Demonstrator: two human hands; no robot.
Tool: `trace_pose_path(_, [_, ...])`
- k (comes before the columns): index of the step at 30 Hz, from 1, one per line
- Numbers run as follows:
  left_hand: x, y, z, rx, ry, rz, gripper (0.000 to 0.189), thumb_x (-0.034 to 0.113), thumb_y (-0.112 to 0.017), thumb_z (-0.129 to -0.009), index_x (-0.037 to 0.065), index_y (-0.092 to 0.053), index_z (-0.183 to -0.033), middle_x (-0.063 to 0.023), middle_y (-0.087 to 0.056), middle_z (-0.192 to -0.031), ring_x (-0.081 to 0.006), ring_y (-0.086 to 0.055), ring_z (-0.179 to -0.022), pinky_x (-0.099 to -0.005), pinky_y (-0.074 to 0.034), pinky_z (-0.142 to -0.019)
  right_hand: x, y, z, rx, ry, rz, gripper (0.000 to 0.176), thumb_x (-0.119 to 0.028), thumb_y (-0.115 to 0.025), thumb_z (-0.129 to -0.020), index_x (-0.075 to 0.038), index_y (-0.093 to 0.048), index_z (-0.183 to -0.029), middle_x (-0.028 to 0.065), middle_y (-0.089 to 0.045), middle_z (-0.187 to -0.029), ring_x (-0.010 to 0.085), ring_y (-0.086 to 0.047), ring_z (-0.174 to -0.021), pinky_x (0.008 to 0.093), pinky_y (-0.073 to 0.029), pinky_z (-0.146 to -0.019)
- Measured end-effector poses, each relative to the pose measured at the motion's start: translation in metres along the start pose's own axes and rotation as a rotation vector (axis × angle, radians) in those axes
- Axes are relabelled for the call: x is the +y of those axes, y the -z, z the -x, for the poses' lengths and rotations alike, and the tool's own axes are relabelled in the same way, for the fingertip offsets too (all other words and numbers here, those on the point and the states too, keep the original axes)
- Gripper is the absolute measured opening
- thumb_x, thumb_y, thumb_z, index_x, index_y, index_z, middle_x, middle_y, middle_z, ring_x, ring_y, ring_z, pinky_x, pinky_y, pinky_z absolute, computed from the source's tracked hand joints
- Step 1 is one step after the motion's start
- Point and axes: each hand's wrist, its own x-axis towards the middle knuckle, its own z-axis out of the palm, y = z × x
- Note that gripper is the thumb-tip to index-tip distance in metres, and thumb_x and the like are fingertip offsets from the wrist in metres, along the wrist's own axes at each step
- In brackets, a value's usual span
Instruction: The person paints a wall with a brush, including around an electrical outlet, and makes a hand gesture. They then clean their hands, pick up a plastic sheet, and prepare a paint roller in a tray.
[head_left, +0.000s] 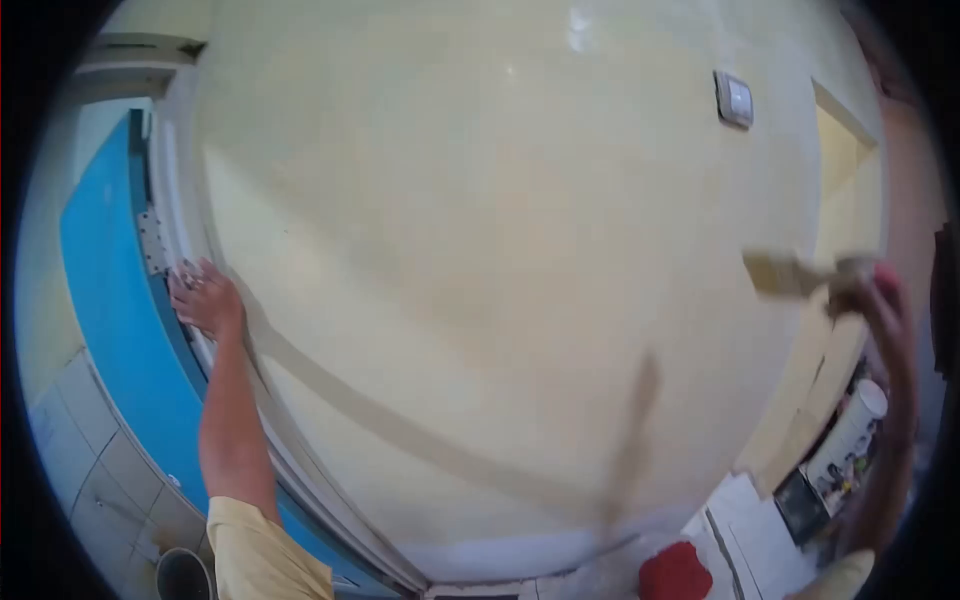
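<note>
My left hand (207, 300) rests against the white door frame (178, 170), its fingers spread near a metal hinge (150, 243). Beside it stands a blue door (110, 240), swung ajar. On the right, my raised right hand (868, 287) is closed around the handle of a wide paintbrush (778, 274). The brush's pale bristles point left, apart from the cream wall (480, 260), and look slightly blurred. Shadows of my arms fall across the wall.
A light switch (735, 100) is mounted high on the wall, left of a doorway opening (845, 180). Low down lie a red item (676, 572) and a white container (868, 400) among clutter. A bucket (184, 575) stands at lower left by the tiled wall (85, 405).
</note>
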Motion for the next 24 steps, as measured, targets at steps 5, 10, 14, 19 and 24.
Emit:
trace_pose_path(5, [0.027, 0.005, -0.019, 0.065, -0.027, 0.128, 0.058, 0.053, -0.042, -0.097, 0.005, -0.055, -0.128, -0.0075, -0.038, -0.141, -0.0277, -0.034, -0.131, -0.0539, -0.035, -0.1, -0.043, -0.031, -0.07, 0.084, 0.26, 0.083, 0.037, -0.024, -0.053, -0.1, 0.004, -0.058, -0.123, 0.0101, -0.068, -0.103, 0.0155, -0.068, -0.088, 0.0282, -0.055, -0.083])
trace_pose_path(10, [0.019, 0.014, -0.014, -0.023, -0.075, 0.018, 0.063, 0.055, -0.038, -0.098, 0.004, -0.05, -0.133, -0.0058, -0.032, -0.145, -0.0268, -0.029, -0.134, -0.0563, -0.032, -0.104, -0.085, -0.045, -0.141, 0.248, 0.412, 0.149, 0.027, -0.019, -0.061, -0.096, 0.002, -0.061, -0.112, 0.0087, -0.066, -0.088, 0.0165, -0.066, -0.081, 0.0303, -0.059, -0.072])
trace_pose_path(14, [0.013, 0.026, -0.016, -0.026, -0.173, -0.051, 0.063, 0.053, -0.037, -0.099, 0.004, -0.047, -0.136, -0.0055, -0.03, -0.146, -0.0246, -0.026, -0.137, -0.0571, -0.026, -0.108, -0.097, -0.05, -0.186, 0.355, 0.494, 0.247, 0.022, -0.014, -0.059, -0.096, 0.003, -0.061, -0.109, 0.0077, -0.065, -0.087, 0.0155, -0.065, -0.076, 0.0294, -0.058, -0.067])
trace_pose_path(19, [0.005, 0.024, -0.02, -0.023, -0.245, -0.013, 0.059, 0.049, -0.038, -0.1, 0.003, -0.048, -0.136, -0.0055, -0.028, -0.148, -0.0231, -0.025, -0.137, -0.0523, -0.02, -0.112, -0.107, -0.072, -0.217, 0.462, 0.5, 0.349, 0.015, -0.008, -0.057, -0.094, 0.002, -0.065, -0.101, 0.0045, -0.063, -0.081, 0.0128, -0.061, -0.072, 0.028, -0.056, -0.064])
trace_pose_path(24, [0.001, 0.018, -0.02, 0.021, -0.237, 0.098, 0.048, 0.04, -0.039, -0.101, 0.006, -0.053, -0.132, -0.0037, -0.035, -0.146, -0.023, -0.03, -0.134, -0.0461, -0.021, -0.11, -0.118, -0.104, -0.248, 0.535, 0.684, 0.53, 0.02, -0.015, -0.058, -0.093, 0.002, -0.061, -0.083, 0.0061, -0.055, -0.063, 0.0115, -0.045, -0.061, 0.033, -0.042, -0.053])
